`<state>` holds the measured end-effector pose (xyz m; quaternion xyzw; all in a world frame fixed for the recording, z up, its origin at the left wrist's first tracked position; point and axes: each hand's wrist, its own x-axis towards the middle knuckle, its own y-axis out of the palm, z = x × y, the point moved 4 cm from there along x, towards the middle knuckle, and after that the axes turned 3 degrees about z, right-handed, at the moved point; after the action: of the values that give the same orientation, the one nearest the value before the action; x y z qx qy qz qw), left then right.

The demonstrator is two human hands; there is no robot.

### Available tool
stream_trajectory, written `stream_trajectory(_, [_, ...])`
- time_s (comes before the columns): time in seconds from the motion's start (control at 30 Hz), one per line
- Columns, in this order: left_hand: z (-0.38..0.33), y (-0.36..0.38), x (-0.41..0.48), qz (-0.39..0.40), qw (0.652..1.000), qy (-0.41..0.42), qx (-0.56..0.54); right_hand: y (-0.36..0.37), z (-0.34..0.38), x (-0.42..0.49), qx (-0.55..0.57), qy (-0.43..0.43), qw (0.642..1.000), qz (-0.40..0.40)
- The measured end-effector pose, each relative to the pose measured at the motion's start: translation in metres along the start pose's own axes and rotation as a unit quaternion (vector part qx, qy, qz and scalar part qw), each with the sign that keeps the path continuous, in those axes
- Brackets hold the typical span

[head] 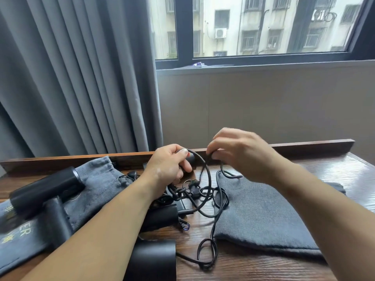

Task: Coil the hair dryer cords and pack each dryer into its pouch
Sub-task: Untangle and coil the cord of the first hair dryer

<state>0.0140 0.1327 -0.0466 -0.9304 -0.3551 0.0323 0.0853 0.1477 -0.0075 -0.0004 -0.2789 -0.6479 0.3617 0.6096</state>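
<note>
Left hand [168,165] and right hand [239,155] each pinch a loop of black cord [207,173] above the surface [263,266]; rest lies tangled between two grey pouches [263,211]. Cord limp, springy, kink-prone: grip close to the loop crossing.

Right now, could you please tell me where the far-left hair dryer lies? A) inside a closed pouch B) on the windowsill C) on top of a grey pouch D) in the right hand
C: the hair dryer lies uncovered on top of the grey pouch with printed lettering.
</note>
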Motion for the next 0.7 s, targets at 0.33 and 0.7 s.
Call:
stream_trajectory(0.33, [0.000,-0.001,-0.004,-0.022,0.999,0.017,0.021,-0.023,-0.027,-0.009,0.410,0.286,0.830,-0.246])
stream_trajectory(0.7, [-0.001,-0.003,-0.010,0.007,0.998,-0.018,-0.056,-0.018,-0.042,-0.040,0.536,0.323,0.738,-0.252])
